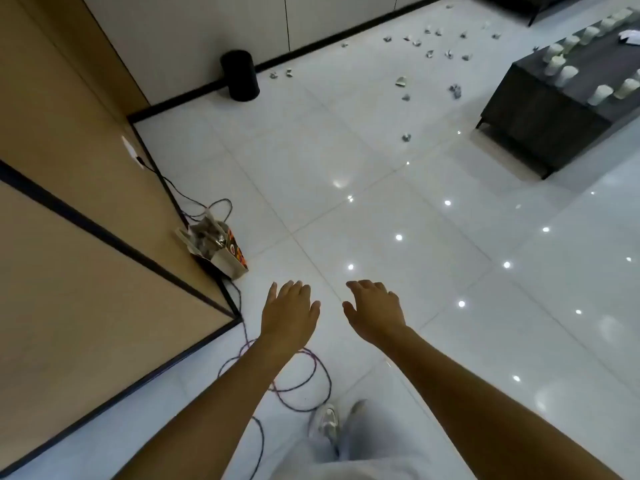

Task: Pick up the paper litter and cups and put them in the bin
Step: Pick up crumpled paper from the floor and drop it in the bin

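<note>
Head view shows both arms stretched forward over the white tiled floor (346, 168), the left hand (289, 311) and right hand (375, 311) with fingers spread and relaxed, so neither grip holds anything. Crumpled paper litter (429, 53) lies scattered across the far floor, well apart from the hands, some scraps near the black cylindrical bin (240, 76) that stands against the wall. White cups (566, 76) stand in rows on the dark low bench (519, 119) at the right. A paper bag (221, 247) stuffed with grey material sits by the wall panel at the left, beside a looping cable (304, 386).

Judging by this, the task looks barely begun: litter and cups all appear uncollected, and the person must first walk over to them.
</note>
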### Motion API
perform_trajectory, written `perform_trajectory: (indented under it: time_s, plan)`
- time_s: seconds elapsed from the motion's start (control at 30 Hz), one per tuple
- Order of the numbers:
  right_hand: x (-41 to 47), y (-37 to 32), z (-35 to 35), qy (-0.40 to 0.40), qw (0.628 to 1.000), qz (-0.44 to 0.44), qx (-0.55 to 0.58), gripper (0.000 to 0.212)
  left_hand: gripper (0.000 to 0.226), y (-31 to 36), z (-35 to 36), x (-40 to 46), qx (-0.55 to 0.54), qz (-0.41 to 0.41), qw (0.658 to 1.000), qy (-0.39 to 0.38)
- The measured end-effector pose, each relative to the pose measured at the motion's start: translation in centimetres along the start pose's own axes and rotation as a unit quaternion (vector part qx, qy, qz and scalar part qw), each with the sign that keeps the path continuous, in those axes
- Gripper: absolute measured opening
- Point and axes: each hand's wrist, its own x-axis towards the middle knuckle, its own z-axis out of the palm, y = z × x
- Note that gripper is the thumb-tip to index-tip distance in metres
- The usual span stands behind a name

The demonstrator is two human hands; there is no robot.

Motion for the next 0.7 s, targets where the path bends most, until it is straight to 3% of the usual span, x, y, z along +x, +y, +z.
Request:
perform_trajectory:
  time_s: [0.33,0.7]
  plan:
    - [11.6,2.1,-4.6,0.003,1.0,-0.005,0.011,0.045,0.049,-1.3,-3.6,11.5,-0.011,-0.018,1.0,0.012]
    - [32.8,6.2,-17.7,0.018,0.999,-0.022,0.021,0.047,0.047,1.5,-15.9,33.8,-0.028,-0.035,0.998,0.033]
